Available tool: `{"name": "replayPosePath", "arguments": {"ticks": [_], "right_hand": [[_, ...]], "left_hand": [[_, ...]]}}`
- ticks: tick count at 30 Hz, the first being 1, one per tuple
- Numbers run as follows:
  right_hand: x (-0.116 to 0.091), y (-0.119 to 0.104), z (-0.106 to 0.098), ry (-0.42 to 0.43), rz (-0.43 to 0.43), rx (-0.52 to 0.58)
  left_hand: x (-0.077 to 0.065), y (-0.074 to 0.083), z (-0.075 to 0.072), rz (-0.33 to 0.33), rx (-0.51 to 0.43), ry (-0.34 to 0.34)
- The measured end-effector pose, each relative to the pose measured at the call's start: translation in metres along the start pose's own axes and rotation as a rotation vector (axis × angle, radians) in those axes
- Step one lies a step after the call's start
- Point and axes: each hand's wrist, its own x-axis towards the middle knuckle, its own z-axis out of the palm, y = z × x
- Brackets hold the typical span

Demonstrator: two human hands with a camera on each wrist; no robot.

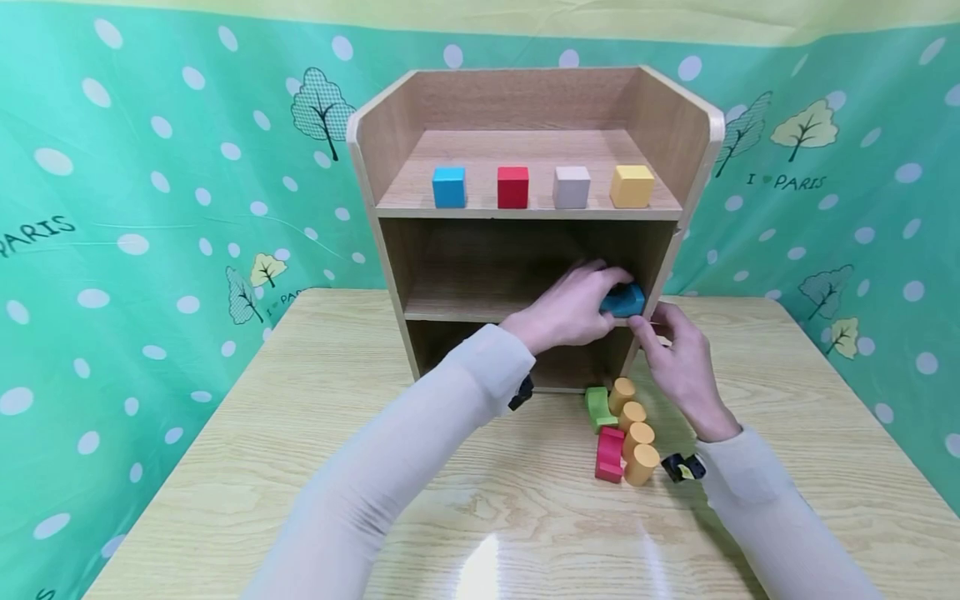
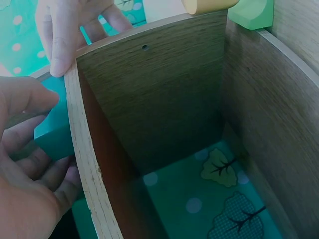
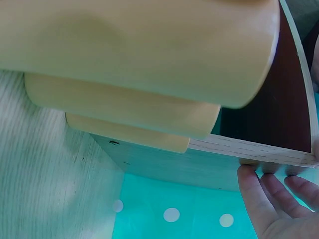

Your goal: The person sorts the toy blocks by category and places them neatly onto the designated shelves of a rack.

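Observation:
A blue block (image 1: 628, 301) sits at the right end of the wooden shelf unit's middle shelf (image 1: 480, 305). My left hand (image 1: 573, 304) holds this block, its thumb and fingers around it, as the left wrist view shows close up. My right hand (image 1: 678, 358) grips the unit's right side panel (image 3: 219, 172). Its thumb lies at the front edge by the block, while several fingertips (image 3: 247, 172) press the panel's outer face. The block's far side is hidden by the left hand.
On the top shelf stand a blue cube (image 1: 449, 188), red cube (image 1: 513, 188), pale grey cube (image 1: 572, 188) and yellow cube (image 1: 632, 187). In front of the unit are several upright yellow cylinders (image 1: 642, 465), a green curved block (image 1: 597, 407) and a red curved block (image 1: 609, 454).

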Motion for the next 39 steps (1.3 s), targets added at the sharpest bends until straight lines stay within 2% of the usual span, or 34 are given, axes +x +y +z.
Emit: {"name": "replayPosePath", "arguments": {"ticks": [14, 23, 31, 39], "right_hand": [[0.000, 0.000, -0.001, -0.011, 0.014, 0.005], [-0.001, -0.001, -0.001, -0.006, 0.020, 0.000], [0.000, -0.002, -0.001, 0.000, 0.010, 0.003], [-0.001, -0.003, -0.001, -0.016, 0.038, -0.006]], "left_hand": [[-0.023, -0.001, 0.001, 0.062, 0.076, 0.110], [-0.033, 0.003, 0.001, 0.074, 0.093, 0.107], [-0.043, 0.005, 0.006, 0.151, 0.108, 0.178], [-0.055, 0.007, 0.014, 0.184, 0.119, 0.187]]}}
